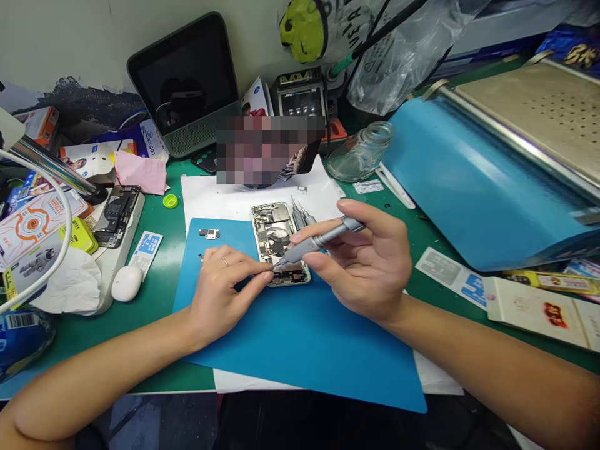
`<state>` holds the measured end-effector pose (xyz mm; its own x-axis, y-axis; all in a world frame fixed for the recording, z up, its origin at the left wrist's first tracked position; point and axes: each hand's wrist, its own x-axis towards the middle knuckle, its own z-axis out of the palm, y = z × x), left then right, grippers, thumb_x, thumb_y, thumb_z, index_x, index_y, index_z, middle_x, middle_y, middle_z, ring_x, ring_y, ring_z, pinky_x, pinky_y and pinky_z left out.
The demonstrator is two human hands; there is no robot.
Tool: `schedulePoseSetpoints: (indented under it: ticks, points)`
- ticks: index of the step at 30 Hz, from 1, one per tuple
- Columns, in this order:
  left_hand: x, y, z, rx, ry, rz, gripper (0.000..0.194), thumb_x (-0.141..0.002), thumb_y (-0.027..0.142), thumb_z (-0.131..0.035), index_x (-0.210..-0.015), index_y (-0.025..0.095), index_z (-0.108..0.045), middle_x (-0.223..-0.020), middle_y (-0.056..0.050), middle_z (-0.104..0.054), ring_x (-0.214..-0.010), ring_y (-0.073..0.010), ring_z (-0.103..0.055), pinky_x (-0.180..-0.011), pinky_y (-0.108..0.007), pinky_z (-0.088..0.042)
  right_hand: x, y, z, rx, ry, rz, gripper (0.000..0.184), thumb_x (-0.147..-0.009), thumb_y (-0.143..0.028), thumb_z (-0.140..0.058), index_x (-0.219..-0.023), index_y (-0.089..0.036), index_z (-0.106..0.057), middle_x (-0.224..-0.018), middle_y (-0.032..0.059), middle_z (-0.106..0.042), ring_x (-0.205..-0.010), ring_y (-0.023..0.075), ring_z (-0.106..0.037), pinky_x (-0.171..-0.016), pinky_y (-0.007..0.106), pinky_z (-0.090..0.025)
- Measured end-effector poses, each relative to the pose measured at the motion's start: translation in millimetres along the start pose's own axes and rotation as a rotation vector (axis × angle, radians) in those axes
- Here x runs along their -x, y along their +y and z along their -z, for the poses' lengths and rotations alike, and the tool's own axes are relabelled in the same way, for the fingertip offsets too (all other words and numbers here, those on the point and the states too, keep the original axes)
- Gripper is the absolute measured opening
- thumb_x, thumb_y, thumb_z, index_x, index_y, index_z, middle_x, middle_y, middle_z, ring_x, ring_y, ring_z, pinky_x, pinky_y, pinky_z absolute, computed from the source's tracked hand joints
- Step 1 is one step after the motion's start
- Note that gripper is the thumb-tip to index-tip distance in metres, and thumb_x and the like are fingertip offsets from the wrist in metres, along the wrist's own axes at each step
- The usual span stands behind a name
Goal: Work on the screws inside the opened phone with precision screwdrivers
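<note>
An opened phone (277,232) with bare inner parts lies on a blue mat (300,337). My right hand (370,262) holds a grey precision screwdriver (309,247) at a slant, its tip over the phone's lower left part. Beside that tip, my left hand (229,281) has thumb and forefinger pinched together at the phone's edge; whatever is between them is too small to make out. Other slim screwdrivers (299,217) lie just past the phone's right side. A small metal phone part (209,234) rests on the mat, left of the phone.
A second opened phone (117,215) sits on a white box at left, near a white earbud case (127,284). A glass jar (360,153) lies tilted behind, beside white tweezers (397,186). A large blue-covered machine (469,175) fills the right. A dark-screened display (185,81) stands at the back.
</note>
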<state>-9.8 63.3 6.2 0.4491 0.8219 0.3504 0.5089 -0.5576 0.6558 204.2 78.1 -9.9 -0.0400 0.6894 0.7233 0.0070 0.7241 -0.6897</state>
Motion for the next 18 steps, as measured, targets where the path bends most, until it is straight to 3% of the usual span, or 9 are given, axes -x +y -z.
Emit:
schedulePoseSetpoints:
  ticks: [11,18]
  points:
    - [-0.1,0.1,0.6,0.001,0.002,0.010,0.007,-0.100,0.025,-0.070,-0.100,0.024,-0.076,-0.090,0.002,-0.077,-0.085,-0.0175,-0.063,-0.080,-0.038,-0.034,0.4,0.2,0.0,0.005,0.004,0.005,0.066,-0.089,-0.012,-0.076,-0.147,-0.032,-0.052,-0.102,0.0023,-0.075,-0.091,0.0185,-0.077,-0.071,0.028,-0.070]
    - [-0.6,0.6,0.9,-0.029,-0.013,0.022,0.017,-0.103,0.034,-0.064,-0.098,0.025,-0.077,-0.091,0.000,-0.078,-0.084,-0.0184,-0.064,-0.080,-0.038,-0.035,0.8,0.3,-0.8,-0.002,0.014,0.001,0.065,-0.088,-0.014,-0.076,-0.146,-0.033,-0.053,-0.101,0.0018,-0.076,-0.089,0.0191,-0.077,-0.069,0.029,-0.069]
